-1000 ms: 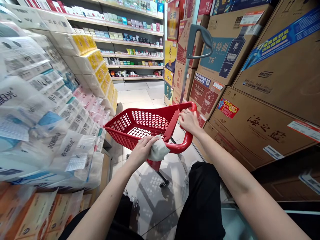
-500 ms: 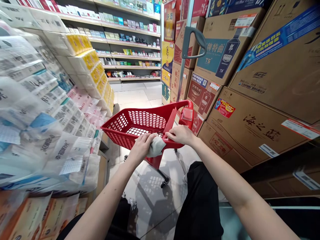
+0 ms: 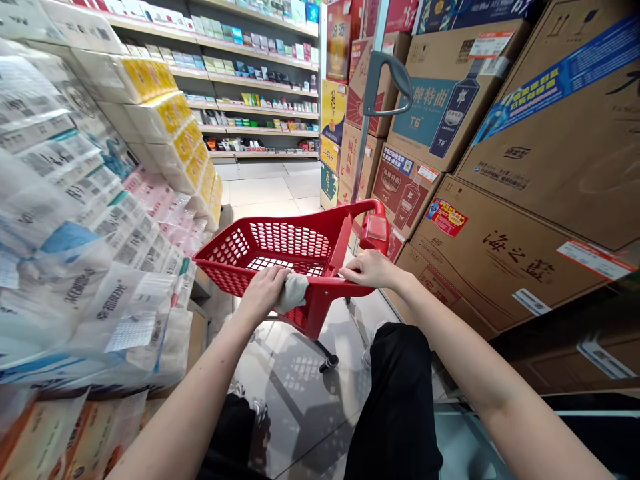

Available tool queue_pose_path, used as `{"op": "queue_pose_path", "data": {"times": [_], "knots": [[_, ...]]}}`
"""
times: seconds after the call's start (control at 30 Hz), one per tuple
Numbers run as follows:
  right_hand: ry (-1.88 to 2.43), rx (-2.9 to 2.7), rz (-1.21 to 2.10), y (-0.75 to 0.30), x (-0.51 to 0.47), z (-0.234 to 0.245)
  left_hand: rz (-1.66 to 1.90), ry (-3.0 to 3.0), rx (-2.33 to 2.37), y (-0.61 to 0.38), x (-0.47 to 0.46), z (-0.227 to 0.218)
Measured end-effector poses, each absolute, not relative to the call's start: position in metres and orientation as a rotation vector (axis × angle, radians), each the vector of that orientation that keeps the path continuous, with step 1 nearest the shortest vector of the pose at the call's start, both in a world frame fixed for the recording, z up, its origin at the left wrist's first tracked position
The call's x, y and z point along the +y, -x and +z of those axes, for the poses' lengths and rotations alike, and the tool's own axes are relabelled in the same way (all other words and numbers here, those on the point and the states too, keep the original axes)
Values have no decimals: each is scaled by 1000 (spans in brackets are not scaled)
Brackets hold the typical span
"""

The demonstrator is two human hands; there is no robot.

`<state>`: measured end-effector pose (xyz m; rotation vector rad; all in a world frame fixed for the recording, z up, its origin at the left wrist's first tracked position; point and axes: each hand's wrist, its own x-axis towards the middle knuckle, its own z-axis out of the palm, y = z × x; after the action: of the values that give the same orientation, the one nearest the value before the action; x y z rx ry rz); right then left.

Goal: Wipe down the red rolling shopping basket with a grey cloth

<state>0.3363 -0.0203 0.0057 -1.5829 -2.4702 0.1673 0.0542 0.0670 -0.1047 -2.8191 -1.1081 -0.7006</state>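
A red plastic shopping cart (image 3: pixel 320 293) with perforated basket walls stands in front of me on dark casters. My left hand (image 3: pixel 267 288) is closed round a pale grey cloth (image 3: pixel 293 292), pressed over the near top rim of the basket. At the handle end, my right hand (image 3: pixel 373 270) grips the red rim, fingers curled over it, just below the cart's red handle block (image 3: pixel 375 230). Through the basket's holes the floor shows; no goods are visible inside.
Wrapped tissue packs (image 3: pixel 150 120) are piled on the left. Stacked cardboard cartons (image 3: pixel 540 220) form a wall on the right, with a metal pole bearing a grey handle (image 3: pixel 390 83) before them. Shelves of small boxed goods (image 3: pixel 260 87) stand at the back; tiled floor (image 3: pixel 265 193) lies between.
My left hand has slid the cloth leftward along the basket's near rim, away from the right hand. My right hand keeps its hold on the cart, and the view has shifted slightly.
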Motion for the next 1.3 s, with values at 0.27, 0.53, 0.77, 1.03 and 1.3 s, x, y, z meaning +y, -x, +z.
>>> {"op": "queue_pose_path", "data": {"times": [0.27, 0.53, 0.77, 1.03, 1.3], "knots": [[1585, -2525, 186, -336, -22, 12, -713, 2916, -1015, -72, 55, -100], [1606, -2567, 137, -341, -29, 15, -698, 2906, -1028, -81, 52, -102], [1729, -2638, 117, -329, -32, 16, -798, 2766, -1310, -46, 77, -118], [1819, -2596, 69, -320, -25, 12, -1611, 2517, -1566, -99, 26, -117], [1842, -2550, -5, -311, -23, 9, -1848, 2330, -1837, -165, -47, -133]]}}
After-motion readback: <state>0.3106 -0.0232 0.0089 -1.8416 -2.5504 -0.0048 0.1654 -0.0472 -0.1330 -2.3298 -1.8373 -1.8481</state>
